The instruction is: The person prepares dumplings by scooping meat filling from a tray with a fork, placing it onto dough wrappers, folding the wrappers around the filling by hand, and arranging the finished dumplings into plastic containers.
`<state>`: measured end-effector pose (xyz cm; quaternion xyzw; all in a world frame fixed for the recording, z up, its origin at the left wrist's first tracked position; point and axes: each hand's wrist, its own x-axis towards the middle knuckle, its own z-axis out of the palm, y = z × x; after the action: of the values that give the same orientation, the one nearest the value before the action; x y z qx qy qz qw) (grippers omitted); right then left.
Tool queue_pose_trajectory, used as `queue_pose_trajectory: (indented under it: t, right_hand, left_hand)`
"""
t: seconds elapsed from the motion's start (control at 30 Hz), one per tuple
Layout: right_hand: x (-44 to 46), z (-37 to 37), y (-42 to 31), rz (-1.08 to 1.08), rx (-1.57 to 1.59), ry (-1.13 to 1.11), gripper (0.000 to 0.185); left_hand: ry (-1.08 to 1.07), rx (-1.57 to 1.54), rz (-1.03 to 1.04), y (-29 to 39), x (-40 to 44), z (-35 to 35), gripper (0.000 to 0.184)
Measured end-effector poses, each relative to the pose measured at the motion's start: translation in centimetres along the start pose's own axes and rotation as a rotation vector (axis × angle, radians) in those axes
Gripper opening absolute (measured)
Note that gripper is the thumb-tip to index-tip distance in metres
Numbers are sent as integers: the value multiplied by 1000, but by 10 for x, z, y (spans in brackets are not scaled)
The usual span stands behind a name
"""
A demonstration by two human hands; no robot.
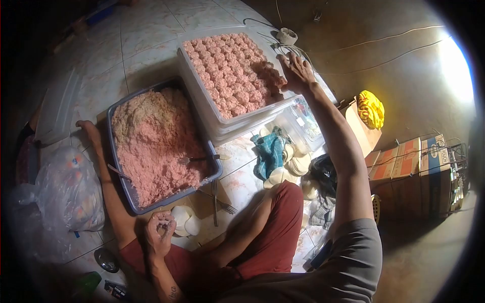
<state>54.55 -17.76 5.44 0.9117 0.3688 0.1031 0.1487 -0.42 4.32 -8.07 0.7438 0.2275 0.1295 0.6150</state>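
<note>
My right hand (299, 71) reaches out to the right edge of a stacked clear plastic tray (226, 120). Its fingers are stretched and apart, beside the last dumplings. Rows of round, open-topped dumplings (222, 70) with pink filling fill most of that tray. Near my lap, my left hand (159, 232) is curled into a loose ring, and I see nothing in it. Right by it lie round white wrappers (185, 221). A dark basin (218, 170) holds a big mound of pink minced filling (156, 151), with a utensil (194, 159) stuck in it.
Forks (215, 204) lie on the tiles beside the basin. More wrappers (299, 164), a teal cloth (269, 153) and a clear container (305, 123) are right of the tray. A bulging plastic bag (70, 189) stands at left, cardboard boxes (404, 164) at right.
</note>
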Motion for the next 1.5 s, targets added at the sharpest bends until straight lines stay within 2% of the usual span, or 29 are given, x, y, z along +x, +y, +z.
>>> queue_pose_trajectory:
  t: [0.2, 0.27, 0.3, 0.33, 0.37, 0.4, 0.43, 0.5, 0.53, 0.57, 0.6, 0.63, 0.67, 0.77, 0.83, 0.9, 0.97, 1.0, 1.03, 1.07, 1.1, 1.17, 1.2, 1.27, 1.3, 1.37, 1.4, 1.43, 1.5]
  right_hand:
    - [-9, -20, 2, 67, -45, -61, 113]
    - [-20, -47, -4, -11, 137, 178, 72]
    - [-27, -62, -21, -149, 256, 519, 41]
    - [-32, -80, -38, -227, 359, 494, 29]
    - [-45, -101, -56, -301, 452, 469, 19]
    - [-60, -113, -84, -361, 637, 443, 16]
    - [-75, -126, -117, -418, 814, 412, 17]
    - [-103, -133, -173, -454, 794, 204, 19]
    - [-104, -114, -196, -662, 564, 274, 18]
    - [-108, -107, -222, -711, 635, 227, 17]
    - [-106, -66, -247, -762, 587, 443, 23]
    - [-91, -28, -272, -539, 451, -38, 32]
    - [-97, -42, -288, -584, 159, -83, 40]
    - [-91, 0, -306, -734, 65, -57, 38]
    - [-93, 4, -311, -828, 57, -54, 35]
    - [-85, 4, -314, -750, -114, -13, 27]
    - [-78, -2, -313, -723, -171, -11, 24]
    - [-73, -2, -309, -666, -23, 84, 25]
    - [-71, -6, -308, -603, 126, 178, 25]
    - [-71, -8, -308, -620, 183, 171, 23]
    - [-69, 5, -313, -624, 180, 169, 23]
    - [-62, 45, -325, -759, 345, 408, 23]
    - [-65, 41, -330, -766, 344, 408, 23]
    - [-77, 19, -340, -865, 111, -100, 20]
    - [-76, 2, -337, -873, 115, -107, 20]
    - [-70, -23, -319, -738, 304, -317, 19]
    - [-65, 3, -315, -713, 317, -163, 19]
    - [-68, 5, -317, -714, 314, -164, 19]
    - [-76, 13, -324, -802, 545, -372, 19]
  left_hand:
    - [62, 113, -91, -6, 0, 6, 23]
    - [72, 245, -84, -7, -3, 13, 25]
    - [92, 298, -38, -11, -4, 20, 36]
    - [71, 505, 133, -10, -7, 23, 50]
    - [3, 433, 98, -2, -11, 31, 61]
    - [30, 576, 199, -17, -15, 42, 62]
    - [51, 581, 192, -23, -19, 45, 62]
    - [-145, 886, 291, -29, -18, 46, 59]
    - [-177, 945, 291, -34, -16, 47, 51]
    - [-160, 944, 298, -36, -16, 47, 51]
    - [-107, 965, 322, -38, -16, 48, 36]
    - [-55, 984, 344, -41, -16, 48, 22]
    - [-40, 983, 350, -54, -15, 51, 22]
    - [137, 935, 373, -80, -17, 51, 15]
    - [-65, 867, 193, -73, -20, 50, 39]
    - [10, 842, 266, -74, -20, 55, 36]
    - [27, 1041, 428, -82, -14, 61, 32]
    - [32, 1034, 421, -77, -11, 61, 32]
    - [-104, 1049, 348, -66, -7, 59, 30]
    - [-241, 1062, 276, -56, -5, 55, 29]
    - [-239, 1057, 275, -49, -4, 53, 29]
    - [-218, 924, 345, -39, -4, 50, 15]
    - [-212, 922, 341, -32, -6, 49, 15]
    - [-86, 430, 100, -26, -10, 46, 24]
    - [-85, 427, 89, -29, -11, 45, 24]
    - [-89, 151, -44, -35, -11, 46, 32]
    - [-87, 123, -35, -40, -11, 47, 31]
    - [-85, 120, -35, -42, -10, 50, 31]
    - [-21, -35, 90, -47, -5, 52, 27]
